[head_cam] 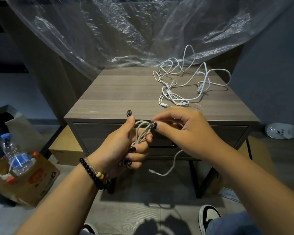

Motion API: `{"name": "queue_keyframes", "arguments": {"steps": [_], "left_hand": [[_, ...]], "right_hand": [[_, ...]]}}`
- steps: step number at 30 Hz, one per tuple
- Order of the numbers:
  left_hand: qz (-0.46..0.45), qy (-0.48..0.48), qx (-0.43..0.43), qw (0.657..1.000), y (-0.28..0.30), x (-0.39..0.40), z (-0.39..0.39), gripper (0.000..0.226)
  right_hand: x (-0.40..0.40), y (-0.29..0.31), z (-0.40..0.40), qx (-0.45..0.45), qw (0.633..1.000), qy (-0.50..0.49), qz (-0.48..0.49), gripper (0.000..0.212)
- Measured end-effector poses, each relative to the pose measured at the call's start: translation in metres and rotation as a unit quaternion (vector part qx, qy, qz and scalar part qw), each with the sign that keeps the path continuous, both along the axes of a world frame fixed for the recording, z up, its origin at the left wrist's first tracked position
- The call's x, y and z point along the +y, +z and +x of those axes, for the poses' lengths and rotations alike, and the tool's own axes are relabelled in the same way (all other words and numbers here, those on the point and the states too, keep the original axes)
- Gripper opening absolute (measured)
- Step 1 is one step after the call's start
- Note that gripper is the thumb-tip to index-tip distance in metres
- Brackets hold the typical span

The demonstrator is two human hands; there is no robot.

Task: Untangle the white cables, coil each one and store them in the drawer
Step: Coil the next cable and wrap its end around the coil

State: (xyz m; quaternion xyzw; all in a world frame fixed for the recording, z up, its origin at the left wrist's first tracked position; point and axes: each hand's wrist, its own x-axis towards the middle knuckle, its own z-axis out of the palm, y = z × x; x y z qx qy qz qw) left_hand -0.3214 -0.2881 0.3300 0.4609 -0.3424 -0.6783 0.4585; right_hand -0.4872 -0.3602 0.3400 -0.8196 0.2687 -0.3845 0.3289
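Behind everything, a clear plastic sheet hangs over the back of the wooden nightstand, whose drawer sits closed under the top. On the right half of that top lies a tangle of white cables. In front of the drawer, the left hand is wrapped round a coiled cable, while the right hand pinches a strand at the top of the coil. A loose end dangles below. On the floor at left, a water bottle stands in a cardboard box.

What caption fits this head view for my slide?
Both hands coil one white cable; tangled cables remain on nightstand.
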Motion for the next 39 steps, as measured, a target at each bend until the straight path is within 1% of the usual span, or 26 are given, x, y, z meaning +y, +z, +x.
{"name": "queue_keyframes", "arguments": {"steps": [3, 6, 11, 14, 17, 20, 22, 23, 25, 26, 28, 30, 32, 35, 39], "left_hand": [[0.003, -0.002, -0.027, 1.0, 0.0, 0.0, -0.002, 0.061], [-0.002, -0.007, -0.034, 0.999, 0.001, 0.001, -0.004, 0.055], [-0.029, -0.029, -0.02, 0.999, 0.004, 0.002, -0.004, 0.055], [-0.078, 0.02, 0.016, 0.997, 0.005, 0.002, -0.005, 0.039], [-0.113, 0.108, 0.059, 0.986, 0.007, 0.0, 0.0, 0.034], [-0.125, 0.186, 0.079, 0.971, 0.007, -0.003, 0.008, 0.031], [-0.119, 0.202, 0.065, 0.97, 0.006, -0.003, 0.011, 0.03], [-0.119, 0.195, 0.044, 0.973, 0.005, -0.002, 0.01, 0.029], [-0.124, 0.175, -0.027, 0.976, 0.003, -0.001, 0.006, 0.027], [-0.123, 0.165, -0.057, 0.977, 0.001, 0.0, 0.003, 0.026], [-0.116, 0.148, -0.082, 0.979, -0.003, 0.0, -0.001, 0.026], [-0.11, 0.136, -0.079, 0.981, -0.005, 0.0, -0.002, 0.028], [-0.105, 0.132, -0.071, 0.983, -0.005, -0.001, -0.001, 0.032], [-0.102, 0.122, -0.069, 0.985, -0.004, -0.001, 0.001, 0.038], [-0.096, 0.117, -0.037, 0.988, -0.003, -0.001, 0.003, 0.047]], "right_hand": [[0.0, -0.001, 0.0, 0.007, 1.0, -0.007, -0.002, 0.007], [-0.002, 0.002, -0.001, -0.004, 1.0, -0.024, 0.003, 0.004], [-0.005, 0.002, -0.002, -0.028, 0.998, -0.034, 0.04, 0.011], [-0.007, 0.007, -0.006, -0.027, 0.997, -0.052, 0.047, 0.005], [-0.01, 0.013, -0.013, -0.045, 0.995, -0.074, 0.045, 0.01], [-0.011, 0.013, -0.015, -0.059, 0.993, -0.088, 0.044, 0.01], [-0.009, 0.01, -0.013, -0.054, 0.995, -0.087, 0.019, 0.012], [-0.007, 0.007, -0.011, -0.052, 0.995, -0.086, 0.004, 0.013], [-0.004, 0.003, -0.008, -0.053, 0.994, -0.084, -0.036, 0.013], [-0.003, 0.001, -0.006, -0.051, 0.993, -0.085, -0.065, 0.013], [-0.002, -0.003, -0.003, -0.042, 0.985, -0.087, -0.142, 0.009], [-0.002, -0.006, -0.002, -0.035, 0.974, -0.086, -0.208, 0.01], [-0.002, -0.008, -0.001, -0.019, 0.965, -0.077, -0.249, 0.013], [-0.001, -0.011, 0.0, 0.013, 0.959, -0.058, -0.278, 0.017], [0.003, -0.014, 0.001, 0.05, 0.948, -0.044, -0.311, 0.02]]}}
